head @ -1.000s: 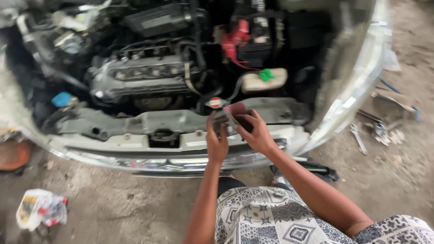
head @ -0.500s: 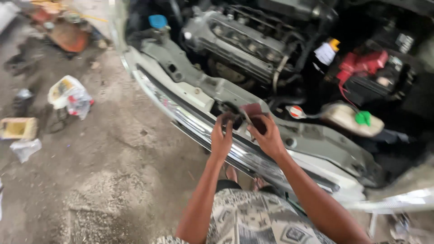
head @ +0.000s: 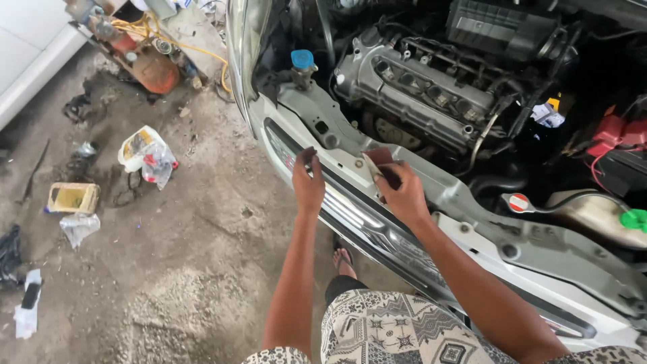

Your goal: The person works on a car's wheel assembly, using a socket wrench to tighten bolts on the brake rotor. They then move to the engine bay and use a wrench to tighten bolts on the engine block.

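While both hands hover at the front of an open engine bay, the right hand (head: 403,192) pinches a small dark reddish piece (head: 381,158) against the grey front crossbar (head: 465,202).

The left hand (head: 309,182) is raised just beside the car's front edge, fingers curled loosely and holding nothing — thumb and forefinger nearly meet at the tip. Behind the crossbar sits the engine (head: 418,87), with a blue cap (head: 302,58) to its left and a green cap (head: 634,218) far right. On the concrete floor (head: 168,269), well apart from the hands, lie a plastic bag (head: 147,154) and a small cardboard box (head: 73,198).
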